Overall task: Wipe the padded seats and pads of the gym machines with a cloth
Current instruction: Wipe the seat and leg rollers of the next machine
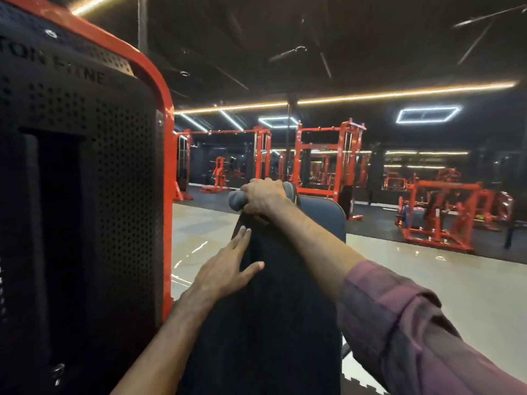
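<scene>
1. Gripping a bunched grey cloth (238, 199) with right hand (263, 196) atop the long black padded seat (273, 295).
2. Resting left hand (225, 270), fingers straight, against the pad's left edge.
3. Showing partial lettering "TON FITNE" on the black perforated, orange-framed machine shroud (85, 172).

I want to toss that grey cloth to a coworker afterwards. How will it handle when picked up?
Probably soft and floppy: the grey cloth bunches into a roll under the right hand on the black pad. It likely weighs little, since it sits in one hand. It seems unlikely to slip.
</scene>
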